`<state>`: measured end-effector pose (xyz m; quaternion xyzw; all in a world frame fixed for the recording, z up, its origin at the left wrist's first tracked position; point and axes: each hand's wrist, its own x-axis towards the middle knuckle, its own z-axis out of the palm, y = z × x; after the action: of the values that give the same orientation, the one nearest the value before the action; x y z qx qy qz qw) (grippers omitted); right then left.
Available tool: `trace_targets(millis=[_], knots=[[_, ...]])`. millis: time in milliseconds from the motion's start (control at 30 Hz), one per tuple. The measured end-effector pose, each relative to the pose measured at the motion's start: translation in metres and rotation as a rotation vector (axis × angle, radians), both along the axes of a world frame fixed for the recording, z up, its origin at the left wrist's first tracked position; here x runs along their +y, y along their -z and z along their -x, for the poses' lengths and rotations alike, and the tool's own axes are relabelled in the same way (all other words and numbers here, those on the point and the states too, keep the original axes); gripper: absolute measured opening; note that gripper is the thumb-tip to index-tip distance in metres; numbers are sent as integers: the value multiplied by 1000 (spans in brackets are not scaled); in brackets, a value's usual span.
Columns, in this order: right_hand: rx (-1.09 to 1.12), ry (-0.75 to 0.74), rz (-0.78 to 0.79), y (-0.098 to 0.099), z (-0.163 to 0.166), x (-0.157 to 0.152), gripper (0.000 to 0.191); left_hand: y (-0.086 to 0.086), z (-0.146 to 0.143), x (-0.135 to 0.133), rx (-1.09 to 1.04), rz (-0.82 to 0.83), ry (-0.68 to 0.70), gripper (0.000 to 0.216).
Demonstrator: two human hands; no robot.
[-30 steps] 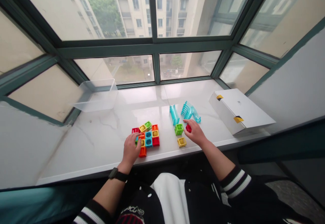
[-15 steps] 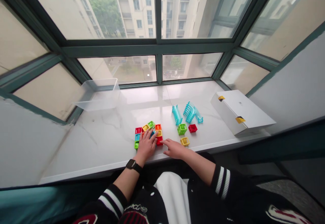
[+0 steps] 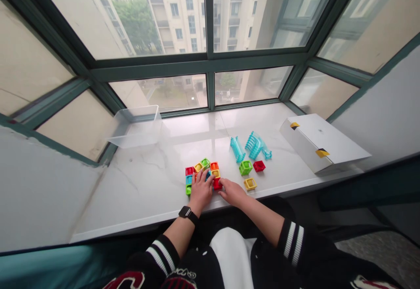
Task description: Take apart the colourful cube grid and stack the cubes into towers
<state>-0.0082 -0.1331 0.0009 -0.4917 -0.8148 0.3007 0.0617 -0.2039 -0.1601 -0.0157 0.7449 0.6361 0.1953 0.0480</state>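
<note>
Colourful hollow cube blocks form a cluster on the white sill. A red block, a blue block and a green block line its left side; a yellow block and a green block top it. My left hand lies over the middle with fingers spread, hiding several blocks. My right hand has its index finger and thumb against the red block at the cluster's lower right. Above that red block sit a yellow block and an orange block.
Right of my hands lie a loose green block, red block and yellow block. Behind them are translucent turquoise track pieces. A clear plastic bin stands back left, a white box at right. Windows border the sill.
The view has shifted, so everything on the sill appears farther right. My right thumb and index finger have closed in on the lower right red block. My left hand stays over the cluster.
</note>
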Motion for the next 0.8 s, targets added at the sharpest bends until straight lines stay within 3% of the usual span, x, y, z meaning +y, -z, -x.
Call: trace_targets(millis=[433,800], knots=[[-66,69,8,-1,10,-4,27,-8,-1,-2,-9,36,-4,37],[-13,15,21,9,3,0,23,-5,-2,-2,10,20,-54,35]])
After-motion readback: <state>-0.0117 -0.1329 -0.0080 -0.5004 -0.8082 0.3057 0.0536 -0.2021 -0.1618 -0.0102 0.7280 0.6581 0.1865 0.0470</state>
